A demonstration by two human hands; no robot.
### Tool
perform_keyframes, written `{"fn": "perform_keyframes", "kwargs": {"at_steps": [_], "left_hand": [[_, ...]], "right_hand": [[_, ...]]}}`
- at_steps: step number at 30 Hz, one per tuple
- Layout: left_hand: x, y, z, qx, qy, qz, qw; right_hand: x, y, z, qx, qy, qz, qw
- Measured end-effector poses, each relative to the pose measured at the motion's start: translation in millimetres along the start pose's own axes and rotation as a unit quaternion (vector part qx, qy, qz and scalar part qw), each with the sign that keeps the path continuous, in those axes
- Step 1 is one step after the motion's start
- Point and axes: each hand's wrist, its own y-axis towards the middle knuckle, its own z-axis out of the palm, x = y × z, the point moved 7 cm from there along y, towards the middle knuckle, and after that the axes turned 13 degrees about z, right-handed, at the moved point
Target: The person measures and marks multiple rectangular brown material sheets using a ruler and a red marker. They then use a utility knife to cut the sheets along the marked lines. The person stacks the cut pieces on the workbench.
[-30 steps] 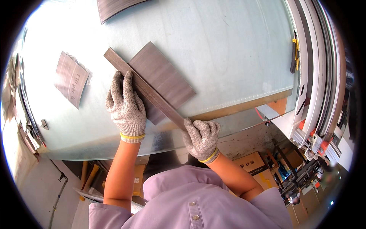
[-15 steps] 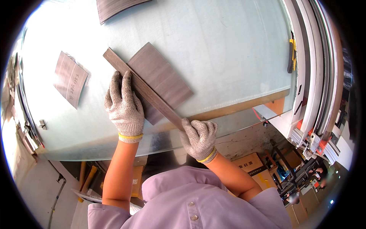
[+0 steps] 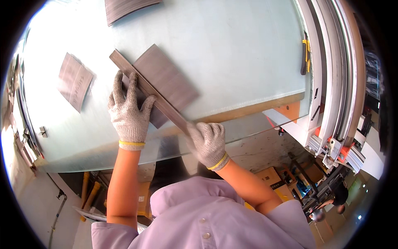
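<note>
- L hand [image 3: 128, 114], gloved: fingers [image 3: 133, 85] spread flat, pressing dark square sheet [image 3: 168, 83] on glass desk [image 3: 232, 50], beside the strip.
- R hand [image 3: 207, 141], gloved: fingers curled tight round near end of long dark strip [image 3: 149, 90], laid diagonally over sheet.

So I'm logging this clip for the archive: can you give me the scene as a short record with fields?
surface: pale glass table
left hand: gloved, flat on dark sheet beside strip
right hand: gloved, closed on near end of strip at table edge
strip: long, dark, lies diagonally across the sheet
also on table: smaller sheet to the left, another sheet at far edge
right side: metal rails
</note>
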Motion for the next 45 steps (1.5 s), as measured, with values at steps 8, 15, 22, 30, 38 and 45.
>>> {"fn": "perform_keyframes", "kwargs": {"at_steps": [8,15,22,30,38,45], "left_hand": [[-12.9,9.3,0.4,0.152,0.046,-0.014,0.987],[-22.0,16.1,0.2,0.235,0.059,-0.075,0.967],[-22.7,22.4,3.9,0.248,0.054,-0.114,0.961],[-15.5,12.6,14.0,0.237,0.057,-0.113,0.963],[-27.1,21.6,0.0,0.228,0.008,-0.123,0.966],[-18.3,15.2,6.9,0.213,0.035,-0.108,0.971]], "right_hand": [[-6.5,-4.2,10.6,0.057,-0.086,-0.066,0.992],[-9.5,-4.8,14.6,0.064,-0.079,-0.128,0.987],[-67.4,22.2,-19.7,0.048,0.079,-0.068,0.993],[-273.4,93.4,-169.0,-0.224,-0.224,0.324,0.891],[-354.7,133.0,-168.6,-0.109,-0.082,0.459,0.878],[-206.3,120.3,-64.8,0.053,0.254,0.323,0.910]]}}
